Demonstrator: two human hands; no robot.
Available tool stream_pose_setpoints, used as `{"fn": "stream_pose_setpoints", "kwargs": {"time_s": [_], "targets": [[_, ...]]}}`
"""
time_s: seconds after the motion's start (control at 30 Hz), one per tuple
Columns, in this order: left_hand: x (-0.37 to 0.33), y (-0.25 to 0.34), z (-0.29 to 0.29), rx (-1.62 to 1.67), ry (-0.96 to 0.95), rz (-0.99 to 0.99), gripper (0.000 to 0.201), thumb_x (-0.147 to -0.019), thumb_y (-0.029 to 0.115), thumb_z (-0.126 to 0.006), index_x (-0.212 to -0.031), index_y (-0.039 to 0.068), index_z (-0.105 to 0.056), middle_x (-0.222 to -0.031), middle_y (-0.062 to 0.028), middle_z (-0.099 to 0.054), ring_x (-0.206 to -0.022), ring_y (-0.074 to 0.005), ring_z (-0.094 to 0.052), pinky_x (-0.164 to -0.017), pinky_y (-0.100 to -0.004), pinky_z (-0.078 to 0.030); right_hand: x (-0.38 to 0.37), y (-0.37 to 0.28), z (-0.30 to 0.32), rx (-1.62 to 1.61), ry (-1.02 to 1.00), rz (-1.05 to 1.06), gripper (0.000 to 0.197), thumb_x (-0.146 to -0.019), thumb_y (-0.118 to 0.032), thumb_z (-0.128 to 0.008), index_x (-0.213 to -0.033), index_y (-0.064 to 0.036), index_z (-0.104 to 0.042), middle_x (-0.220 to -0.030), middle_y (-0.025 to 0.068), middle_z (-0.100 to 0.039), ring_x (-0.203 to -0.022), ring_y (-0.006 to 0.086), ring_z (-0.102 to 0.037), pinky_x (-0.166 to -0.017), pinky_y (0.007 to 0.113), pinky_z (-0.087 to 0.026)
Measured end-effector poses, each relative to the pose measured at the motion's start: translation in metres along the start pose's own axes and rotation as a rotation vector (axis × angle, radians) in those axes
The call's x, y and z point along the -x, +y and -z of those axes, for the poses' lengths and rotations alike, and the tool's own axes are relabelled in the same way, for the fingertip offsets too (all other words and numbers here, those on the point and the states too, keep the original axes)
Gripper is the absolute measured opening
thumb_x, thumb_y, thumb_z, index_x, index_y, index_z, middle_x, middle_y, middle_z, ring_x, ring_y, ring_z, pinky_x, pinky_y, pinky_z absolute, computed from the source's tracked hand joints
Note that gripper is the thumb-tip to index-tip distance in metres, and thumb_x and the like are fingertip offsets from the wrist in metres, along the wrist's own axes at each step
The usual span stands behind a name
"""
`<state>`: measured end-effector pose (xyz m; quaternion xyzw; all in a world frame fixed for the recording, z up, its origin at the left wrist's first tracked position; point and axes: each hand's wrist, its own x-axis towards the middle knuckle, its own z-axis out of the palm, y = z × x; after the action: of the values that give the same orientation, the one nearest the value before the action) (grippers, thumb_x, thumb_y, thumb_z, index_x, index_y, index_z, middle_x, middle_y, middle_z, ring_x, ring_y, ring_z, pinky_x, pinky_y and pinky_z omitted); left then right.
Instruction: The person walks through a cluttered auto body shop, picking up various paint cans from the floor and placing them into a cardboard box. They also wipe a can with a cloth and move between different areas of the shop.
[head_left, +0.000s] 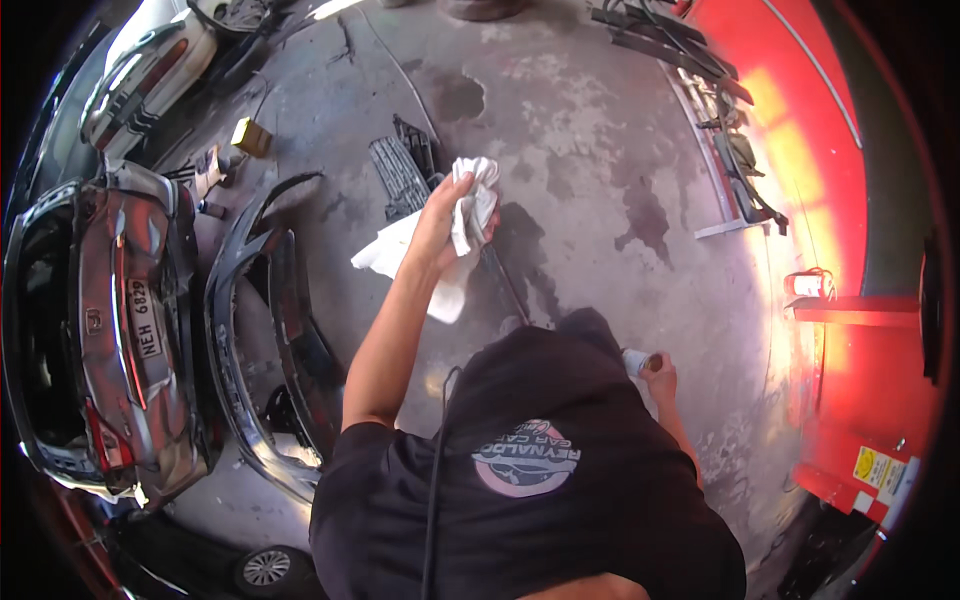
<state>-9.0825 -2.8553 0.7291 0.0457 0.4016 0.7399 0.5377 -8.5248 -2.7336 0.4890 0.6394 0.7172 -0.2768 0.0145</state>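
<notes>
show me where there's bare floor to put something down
Widest on the stained grey floor between the crumpled white cloth and the long grey metal frame; another patch lies between the white cylindrical can and the red painted wall. Crowded: left, with the black curved bumper and damaged dark car.

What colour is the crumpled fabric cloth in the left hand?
Plain white: the cloth shows best in the head view.

The cloth [475,207] partly hides the left hand [439,215] from me, and my view's top edge crops the white car [188,70].
</notes>
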Motion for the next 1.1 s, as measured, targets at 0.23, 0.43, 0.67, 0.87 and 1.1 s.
{"fn": "stream_pose_setpoints", "kwargs": {"time_s": [0.23,0.43,0.67,0.87,1.1], "targets": [[-0.160,0.081,0.061,-0.265,0.184,-0.218,0.043,-0.097,0.012,-0.061,-0.136,-0.003,-0.053,-0.111,-0.0129,-0.068,-0.097,-0.0222,-0.069,-0.085,-0.0345,-0.058,-0.185,-0.106,-0.006,0.087,-0.204,0.044,0.069,-0.068,-0.020,-0.085,-0.131,-0.0114,-0.059,-0.115,0.0221,-0.067,-0.110,0.0367,-0.065,-0.095,0.044,-0.052],[-0.292,0.090,0.120,-1.020,0.422,-0.015,0.036,-0.087,0.017,-0.074,-0.114,-0.004,-0.066,-0.086,-0.0143,-0.072,-0.081,-0.0177,-0.070,-0.074,-0.0356,-0.054,-0.427,-0.264,0.015,0.274,-0.327,0.272,0.067,-0.069,-0.017,-0.083,-0.130,-0.0118,-0.058,-0.113,0.0182,-0.069,-0.108,0.0353,-0.066,-0.094,0.044,-0.052],[-0.357,0.133,0.198,-1.343,0.715,0.186,0.045,-0.083,0.033,-0.074,-0.113,0.000,-0.068,-0.108,-0.0264,-0.071,-0.106,-0.0420,-0.067,-0.091,-0.0491,-0.052,-0.656,-0.616,0.072,0.280,-0.351,0.673,0.068,-0.074,-0.013,-0.082,-0.136,-0.0079,-0.054,-0.119,0.0200,-0.065,-0.112,0.0338,-0.063,-0.098,0.042,-0.050],[-0.412,0.030,0.297,-0.916,0.948,0.414,0.065,-0.079,0.032,-0.073,-0.133,-0.002,-0.059,-0.129,-0.0287,-0.064,-0.120,-0.0391,-0.063,-0.101,-0.0453,-0.050,-0.760,-0.859,0.022,0.158,-0.209,0.907,0.071,-0.077,-0.019,-0.083,-0.140,-0.0141,-0.051,-0.123,0.0196,-0.060,-0.118,0.0360,-0.058,-0.101,0.045,-0.048],[-0.530,0.051,0.326,-0.587,0.891,0.440,0.049,-0.076,0.029,-0.073,-0.114,-0.002,-0.072,-0.112,-0.0285,-0.071,-0.108,-0.0384,-0.070,-0.093,-0.0445,-0.053,-0.801,-0.989,-0.041,0.373,-0.259,0.815,0.075,-0.074,-0.019,-0.085,-0.140,-0.0172,-0.051,-0.121,0.0202,-0.060,-0.118,0.0378,-0.058,-0.101,0.048,-0.047]]}}
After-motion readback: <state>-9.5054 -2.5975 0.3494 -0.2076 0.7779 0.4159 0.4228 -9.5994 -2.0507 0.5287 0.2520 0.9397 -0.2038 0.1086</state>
